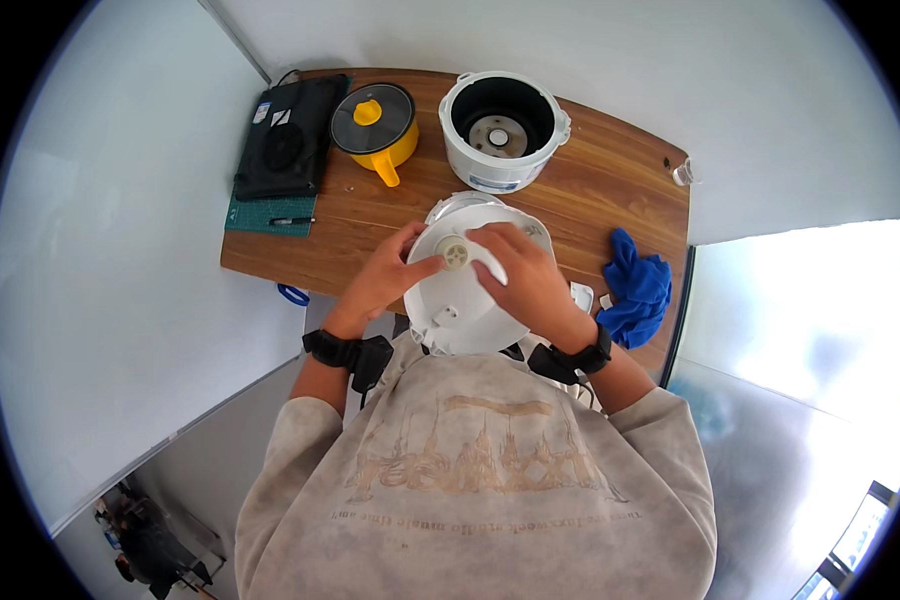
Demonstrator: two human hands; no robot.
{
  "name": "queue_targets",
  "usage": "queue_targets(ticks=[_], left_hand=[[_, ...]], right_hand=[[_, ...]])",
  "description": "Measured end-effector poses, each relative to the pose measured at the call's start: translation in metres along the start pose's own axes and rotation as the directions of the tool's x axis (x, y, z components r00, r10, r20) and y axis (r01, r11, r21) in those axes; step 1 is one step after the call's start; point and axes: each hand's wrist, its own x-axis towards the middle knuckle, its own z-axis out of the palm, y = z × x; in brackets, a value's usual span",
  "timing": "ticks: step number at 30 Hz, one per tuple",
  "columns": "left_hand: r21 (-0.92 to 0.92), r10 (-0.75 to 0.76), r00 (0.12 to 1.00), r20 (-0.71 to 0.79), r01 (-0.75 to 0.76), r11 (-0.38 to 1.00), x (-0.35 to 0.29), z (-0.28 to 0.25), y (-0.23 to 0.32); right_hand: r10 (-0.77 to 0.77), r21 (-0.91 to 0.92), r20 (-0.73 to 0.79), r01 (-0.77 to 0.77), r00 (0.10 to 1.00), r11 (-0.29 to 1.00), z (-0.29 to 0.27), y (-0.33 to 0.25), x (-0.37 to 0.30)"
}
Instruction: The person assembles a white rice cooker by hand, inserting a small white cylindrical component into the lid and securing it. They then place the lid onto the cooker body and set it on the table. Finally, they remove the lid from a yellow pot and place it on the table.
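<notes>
A white rice cooker lid (470,310) is tilted at the table's front edge, close to my body. Near its upper middle sits a round cream-coloured vent piece (453,253) with a spoked pattern. My left hand (385,275) grips the lid's left rim, its thumb reaching over the face to the vent piece. Above the lid's right half is my right hand (525,275), thumb and fingers apart, fingertips beside the vent piece. Whether they touch it I cannot tell. The white cooker body (500,178) stands uncovered beyond the lid, a metal heating plate (498,137) inside its dark interior.
A yellow pot (400,150) with a dark lid stands at the far left, beside a black flat appliance (285,140) and a green cutting mat (260,215) bearing a pen (292,221). On the right lie a blue cloth (637,290) and a small white part (582,297).
</notes>
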Motion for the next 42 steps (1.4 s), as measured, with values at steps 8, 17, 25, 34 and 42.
queue_targets(ticks=[8,17,25,34,42], left_hand=[[-0.119,-0.066,0.998,-0.016,0.064,0.991,0.000,-0.006,-0.001],[-0.221,-0.102,0.992,-0.069,0.084,0.972,-0.001,-0.008,-0.009],[-0.169,-0.079,0.997,-0.020,0.074,0.983,-0.003,-0.018,-0.010],[-0.165,-0.092,0.996,-0.022,0.087,0.982,-0.002,-0.020,-0.013],[-0.192,-0.072,0.997,0.000,0.071,0.979,-0.003,-0.018,-0.011]], right_hand=[[0.349,-0.124,-0.128,-0.364,0.928,0.923,-0.031,0.036,-0.014],[0.372,0.012,0.162,-0.378,0.914,0.926,-0.018,0.061,-0.026],[0.425,-0.015,0.210,-0.432,0.880,0.902,-0.010,0.066,-0.018],[0.415,0.009,0.153,-0.421,0.897,0.907,-0.013,0.065,-0.018],[0.013,-0.048,-0.223,-0.024,0.975,0.999,-0.012,-0.009,0.005]])
